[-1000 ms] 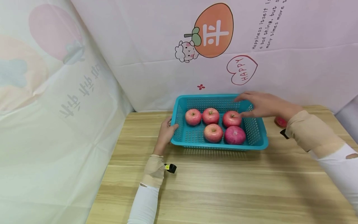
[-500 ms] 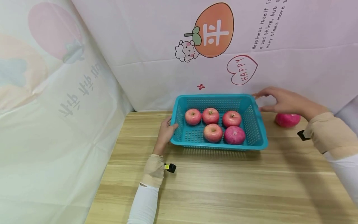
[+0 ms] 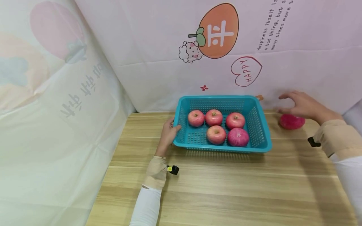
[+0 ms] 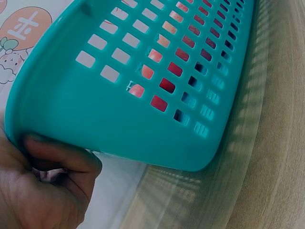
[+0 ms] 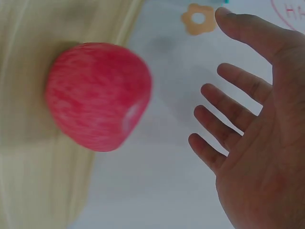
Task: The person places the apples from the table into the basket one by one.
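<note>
A blue-green plastic basket with perforated sides holds several red and pink apples, one of them a darker magenta fruit. My left hand grips the basket's left end, thumb over the rim; in the left wrist view its fingers curl at the edge. To the right of the basket, my right hand hovers behind and above a lone red apple on the table. The right wrist view shows this hand's fingers spread and holding nothing, apart from the apple.
The wooden table meets a printed cloth backdrop just behind the basket. A second cloth hangs along the left side. A small black wrist camera sits by the left cuff.
My right hand has moved right, from over the basket's right end to above the lone apple, which has come into fuller view. The left hand and the basket have stayed in place.
</note>
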`<state>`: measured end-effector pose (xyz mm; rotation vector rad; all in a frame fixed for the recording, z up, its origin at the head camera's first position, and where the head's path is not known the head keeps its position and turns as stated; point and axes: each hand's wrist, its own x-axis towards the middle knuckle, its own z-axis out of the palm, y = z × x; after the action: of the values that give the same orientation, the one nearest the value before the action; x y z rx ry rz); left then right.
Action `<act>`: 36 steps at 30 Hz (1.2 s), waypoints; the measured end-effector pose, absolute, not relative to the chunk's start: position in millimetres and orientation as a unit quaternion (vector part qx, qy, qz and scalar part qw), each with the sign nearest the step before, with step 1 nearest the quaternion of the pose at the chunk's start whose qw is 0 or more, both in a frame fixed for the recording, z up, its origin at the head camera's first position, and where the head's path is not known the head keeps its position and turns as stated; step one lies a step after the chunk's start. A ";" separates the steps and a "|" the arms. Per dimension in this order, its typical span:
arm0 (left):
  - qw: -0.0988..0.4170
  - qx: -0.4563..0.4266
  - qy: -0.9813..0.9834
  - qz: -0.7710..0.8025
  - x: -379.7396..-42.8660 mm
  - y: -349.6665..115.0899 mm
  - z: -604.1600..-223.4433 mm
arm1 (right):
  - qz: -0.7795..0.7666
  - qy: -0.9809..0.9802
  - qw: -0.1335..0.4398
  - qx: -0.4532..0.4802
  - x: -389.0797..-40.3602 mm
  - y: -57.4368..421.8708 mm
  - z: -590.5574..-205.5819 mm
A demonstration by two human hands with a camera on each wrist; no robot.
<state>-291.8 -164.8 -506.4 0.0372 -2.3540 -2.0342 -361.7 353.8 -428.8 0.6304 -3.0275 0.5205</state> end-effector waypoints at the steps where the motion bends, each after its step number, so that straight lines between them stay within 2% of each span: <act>1: 0.015 0.013 -0.756 -0.655 -291.8 -164.8 -506.5 | 0.166 -0.966 0.002 0.198 -362.2 356.0 -431.7; 10: -0.013 0.009 -0.743 -0.669 -285.9 -164.1 -495.2 | 0.157 -0.972 -0.026 0.172 -365.0 367.6 -454.2; 17: -0.008 0.011 -0.759 -0.651 -270.7 -158.8 -470.6 | 0.165 -0.971 -0.048 0.164 -360.8 367.8 -460.1; 24: -0.005 0.014 -0.750 -0.662 -286.4 -163.5 -496.4 | 0.167 -0.972 -0.057 0.156 -357.8 368.8 -466.3; 31: 0.002 0.009 -0.762 -0.647 -271.8 -158.4 -474.2 | 0.171 -0.971 -0.063 0.153 -357.1 370.3 -475.0; 36: 0.008 0.010 -0.762 -0.647 -277.9 -159.3 -482.1 | 0.177 -0.972 -0.073 0.137 -355.1 369.2 -480.3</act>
<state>-277.9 -159.3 -482.1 0.0306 -2.3820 -2.0240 -355.1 369.2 -480.3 0.4531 -3.2045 0.5833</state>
